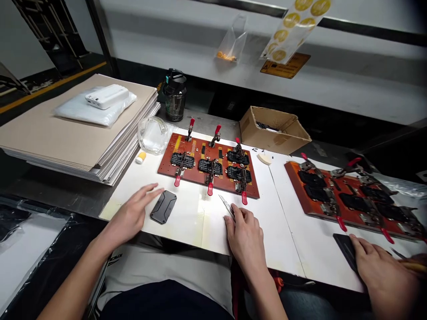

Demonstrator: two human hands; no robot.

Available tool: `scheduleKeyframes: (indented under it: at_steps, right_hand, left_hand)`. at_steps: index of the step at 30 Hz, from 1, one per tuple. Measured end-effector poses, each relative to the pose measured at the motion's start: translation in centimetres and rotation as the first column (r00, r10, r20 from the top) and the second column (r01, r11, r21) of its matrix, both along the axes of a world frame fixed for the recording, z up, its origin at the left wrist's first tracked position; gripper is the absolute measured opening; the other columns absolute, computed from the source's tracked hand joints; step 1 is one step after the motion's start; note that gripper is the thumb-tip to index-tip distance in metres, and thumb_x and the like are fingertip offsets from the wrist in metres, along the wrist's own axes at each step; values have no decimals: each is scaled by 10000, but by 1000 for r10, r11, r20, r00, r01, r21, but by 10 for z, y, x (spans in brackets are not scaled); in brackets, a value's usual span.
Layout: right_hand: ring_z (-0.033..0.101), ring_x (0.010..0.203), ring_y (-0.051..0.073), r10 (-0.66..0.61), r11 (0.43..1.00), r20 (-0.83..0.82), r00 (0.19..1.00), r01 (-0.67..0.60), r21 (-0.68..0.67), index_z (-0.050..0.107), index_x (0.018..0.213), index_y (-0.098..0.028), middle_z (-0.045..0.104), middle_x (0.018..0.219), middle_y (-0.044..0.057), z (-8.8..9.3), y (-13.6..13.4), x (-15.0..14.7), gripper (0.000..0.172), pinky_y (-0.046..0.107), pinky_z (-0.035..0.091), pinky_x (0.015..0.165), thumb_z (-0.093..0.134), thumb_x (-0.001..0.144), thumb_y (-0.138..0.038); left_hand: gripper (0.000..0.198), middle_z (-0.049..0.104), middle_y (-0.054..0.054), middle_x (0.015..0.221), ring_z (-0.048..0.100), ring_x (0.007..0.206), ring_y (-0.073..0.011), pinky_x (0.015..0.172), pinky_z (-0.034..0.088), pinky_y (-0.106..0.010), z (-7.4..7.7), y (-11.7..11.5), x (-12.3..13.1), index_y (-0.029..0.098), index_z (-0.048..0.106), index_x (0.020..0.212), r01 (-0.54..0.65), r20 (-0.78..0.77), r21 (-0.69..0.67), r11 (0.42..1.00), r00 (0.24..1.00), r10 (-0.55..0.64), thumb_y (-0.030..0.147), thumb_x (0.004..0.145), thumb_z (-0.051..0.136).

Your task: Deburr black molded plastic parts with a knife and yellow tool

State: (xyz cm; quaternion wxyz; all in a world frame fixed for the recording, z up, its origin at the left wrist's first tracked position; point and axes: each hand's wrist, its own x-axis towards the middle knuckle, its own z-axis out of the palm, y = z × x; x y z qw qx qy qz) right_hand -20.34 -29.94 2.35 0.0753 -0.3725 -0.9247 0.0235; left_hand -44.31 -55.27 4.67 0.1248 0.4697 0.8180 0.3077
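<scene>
A dark grey rectangular cover (163, 207) lies flat on the white table sheet. Just left of it is my left hand (131, 214), fingers apart and holding nothing, its fingertips near the cover's upper edge. My right hand (246, 238) is closed round metal tweezers (227, 205), whose tips point up and left toward the fixture. Beyond both hands sits a red-brown fixture board (196, 177) with red-handled clamps (210, 188) and several black ribbed parts (210, 167) on it.
At right, another person's hand (383, 271) holds a black part (347, 253) beside a second fixture (313, 202). Behind are a cardboard box (276, 141) and a dark bottle (175, 98). Stacked cardboard sheets (66, 142) stand at left, near a yellow-white cap (140, 158).
</scene>
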Motion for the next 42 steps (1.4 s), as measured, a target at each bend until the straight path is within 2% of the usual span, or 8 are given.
scheduleKeyframes:
  at_steps: [5, 10, 16, 18, 21, 23, 30, 42]
  right_hand:
    - [623, 870, 219, 50, 913, -366, 929, -191, -361, 634, 1083, -236, 661, 1003, 53, 25, -32, -13, 274, 312, 472, 763, 441, 1037, -425]
    - [554, 632, 164, 165, 778, -345, 924, -337, -531, 612, 819, -214, 615, 707, 0, 0, -58, -37, 364, 267, 342, 610, 418, 1045, -423]
    - [498, 642, 138, 119, 764, -365, 923, -320, -561, 615, 893, -221, 576, 733, -16, -3, -67, -34, 314, 270, 317, 637, 430, 1048, -422]
    - [456, 626, 128, 22, 596, -456, 890, -378, -708, 600, 1031, -240, 523, 733, -35, 8, -77, -36, 267, 254, 331, 616, 445, 1043, -457]
    - [454, 682, 128, -189, 169, -559, 807, -534, -828, 540, 1090, -236, 482, 795, -34, 15, -95, -47, 279, 237, 364, 617, 492, 1016, -501]
    - [431, 686, 122, -291, 92, -545, 786, -544, -834, 519, 979, -225, 454, 788, -37, 13, -103, -55, 273, 233, 361, 615, 532, 999, -497]
    - [363, 620, 112, -319, 262, -450, 834, -378, -888, 546, 1029, -232, 424, 743, -53, 5, -89, -58, 250, 230, 315, 548, 591, 968, -470]
    - [591, 711, 159, 63, 722, -393, 917, -314, -617, 622, 1129, -247, 643, 822, -18, 13, -68, -95, 207, 242, 425, 652, 553, 935, -269]
  left_hand:
    - [352, 646, -112, 1261, 703, 948, -246, 919, 561, -409, -4, 30, -66, 196, 628, 1254, -442, -97, 37, 896, 891, 443, 301, 948, 488]
    - [351, 648, -240, 1125, 630, 1083, -420, 932, 483, -550, -5, 73, -116, 91, 622, 1149, -589, -194, 25, 808, 790, 582, 260, 842, 618]
    - [320, 672, -26, 1073, 621, 801, -184, 740, 496, -300, 27, 63, -48, 257, 601, 1184, -395, -62, 163, 904, 910, 409, 318, 876, 663]
    - [316, 656, 2, 992, 581, 726, -143, 626, 466, -254, 29, 48, -2, 294, 621, 1190, -141, 180, 186, 973, 978, 107, 306, 881, 687]
    - [315, 630, -15, 1101, 611, 846, -138, 685, 506, -240, 20, 30, 51, 316, 629, 1207, 100, 375, 236, 967, 908, -185, 194, 917, 628]
    - [382, 604, -30, 1225, 626, 996, -161, 798, 543, -260, 11, 21, 60, 339, 603, 1274, 111, 395, 218, 970, 898, -192, 193, 921, 631]
    - [857, 178, -48, 1688, 200, 1543, -307, 1255, 266, -514, -6, 16, -2, 363, 242, 1575, 242, 142, -81, 967, 963, -229, 285, 863, 713]
    - [939, 404, -133, 1564, 358, 1465, -321, 1201, 350, -535, -37, 38, 7, 276, 273, 1512, 169, 52, -14, 986, 984, -168, 452, 759, 808]
